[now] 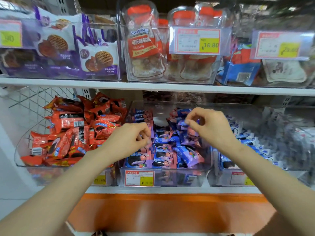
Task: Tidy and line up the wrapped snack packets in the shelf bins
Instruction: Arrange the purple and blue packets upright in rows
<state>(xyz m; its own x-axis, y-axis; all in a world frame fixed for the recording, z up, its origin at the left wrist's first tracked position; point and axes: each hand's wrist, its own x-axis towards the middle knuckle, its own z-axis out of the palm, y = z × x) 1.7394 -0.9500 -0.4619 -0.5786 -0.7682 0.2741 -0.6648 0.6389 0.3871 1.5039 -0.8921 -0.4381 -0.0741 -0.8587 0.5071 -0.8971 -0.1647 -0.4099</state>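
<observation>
Left hand (131, 138) and right hand (211, 126), curled, grip unclear, over purple packets (163, 155); red packets (73, 123) just left.

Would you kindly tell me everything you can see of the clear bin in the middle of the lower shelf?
The clear bin, of rigid transparent plastic, stands on the lower shelf between a bin of red packets and a third bin. A red-and-yellow price label sits on its front wall. Blue, pink and purple wrapped packets fill it, jumbled. The left hand and right hand are over the packets, fingers curled; any grip is unclear.
</observation>
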